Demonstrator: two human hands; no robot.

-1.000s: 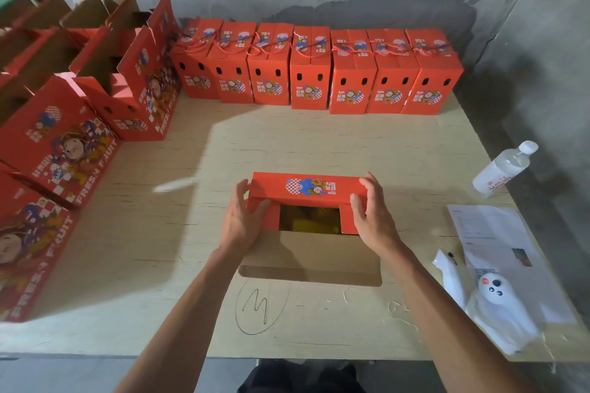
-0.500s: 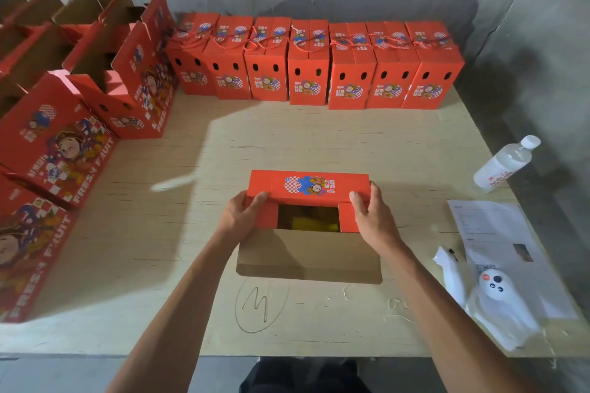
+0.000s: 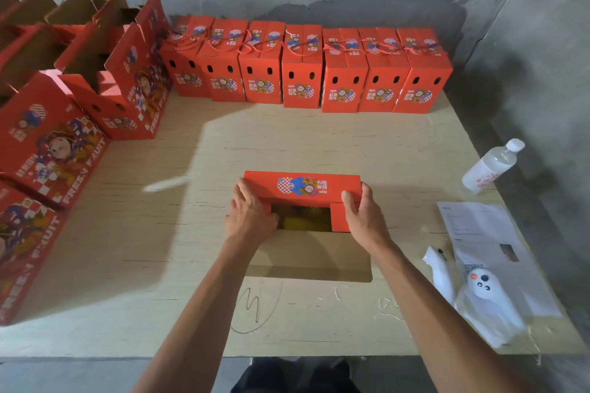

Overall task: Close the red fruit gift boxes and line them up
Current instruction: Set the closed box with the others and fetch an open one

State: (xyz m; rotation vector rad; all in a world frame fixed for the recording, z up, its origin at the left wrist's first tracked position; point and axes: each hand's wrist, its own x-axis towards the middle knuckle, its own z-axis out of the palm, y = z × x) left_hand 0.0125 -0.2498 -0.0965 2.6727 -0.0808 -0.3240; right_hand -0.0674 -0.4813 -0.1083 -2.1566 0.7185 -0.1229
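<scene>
A red fruit gift box (image 3: 301, 189) stands in the middle of the table, its far top flap folded down and its near brown flap (image 3: 313, 254) hanging toward me. Yellow contents show through the gap. My left hand (image 3: 250, 217) presses on the left side flap with fingers lying over the box's left end. My right hand (image 3: 362, 217) holds down the right side flap (image 3: 339, 217), fingers over the right end. Several closed red boxes (image 3: 303, 73) with rope handles stand in a row along the back wall.
Open red boxes (image 3: 105, 80) crowd the left side of the wooden table (image 3: 191, 233). On the right lie a plastic bottle (image 3: 491, 166), a paper sheet (image 3: 485, 233) and a white bagged item (image 3: 479, 293). A grey wall runs behind and to the right.
Both hands slid inward over the side flaps and pushed them lower into the box. The box stayed in place.
</scene>
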